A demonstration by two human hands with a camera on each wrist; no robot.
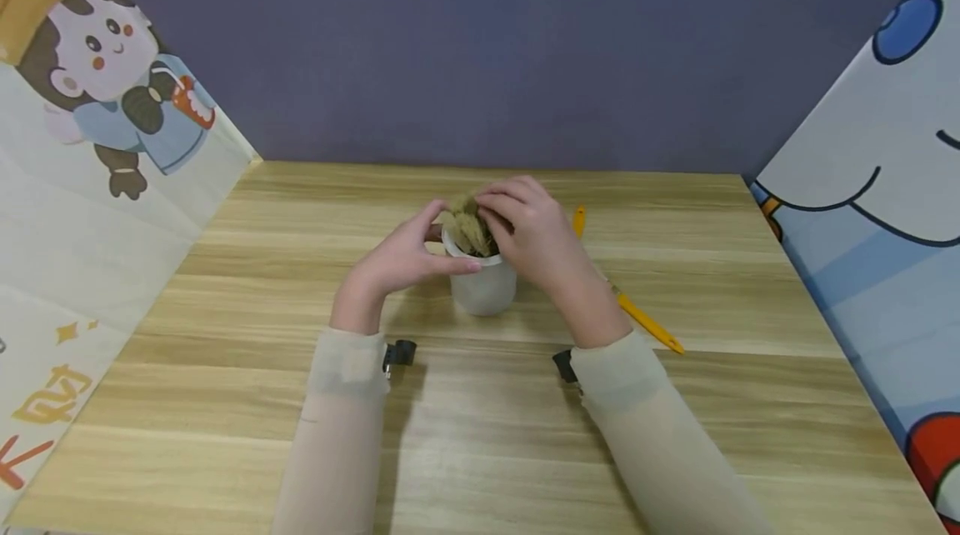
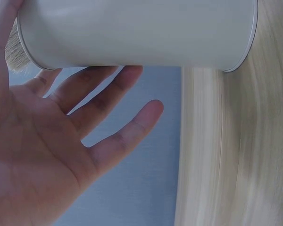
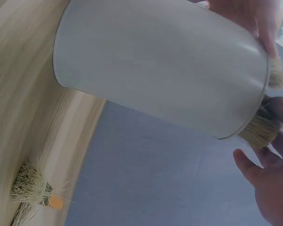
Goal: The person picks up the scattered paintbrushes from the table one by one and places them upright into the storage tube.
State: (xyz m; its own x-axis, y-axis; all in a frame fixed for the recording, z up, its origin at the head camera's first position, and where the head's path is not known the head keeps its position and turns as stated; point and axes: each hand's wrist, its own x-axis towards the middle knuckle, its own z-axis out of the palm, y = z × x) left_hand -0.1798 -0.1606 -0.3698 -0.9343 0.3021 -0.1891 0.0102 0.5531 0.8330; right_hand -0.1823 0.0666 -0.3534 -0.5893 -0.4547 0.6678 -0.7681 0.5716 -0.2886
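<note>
A whitish cylindrical container (image 1: 483, 295) stands upright on the table, tan bristles (image 1: 468, 232) showing at its mouth. My left hand (image 1: 405, 256) grips it near the rim, thumb on the near side and fingers round the far side. In the left wrist view, the little finger is apart from the smooth wall (image 2: 137, 35). From the right, my right hand (image 1: 532, 235) reaches over the rim, its bent fingers holding the bristle end of a brush (image 3: 260, 132). What lies deeper inside the container is hidden.
Right of the container lies a brush with a yellow handle (image 1: 651, 324). Another yellow handle piece (image 1: 580, 221) shows behind my right hand. The right wrist view has a bristle head (image 3: 29, 183) on the wooden table (image 1: 480, 435). A dark wall (image 1: 495, 52) rises behind.
</note>
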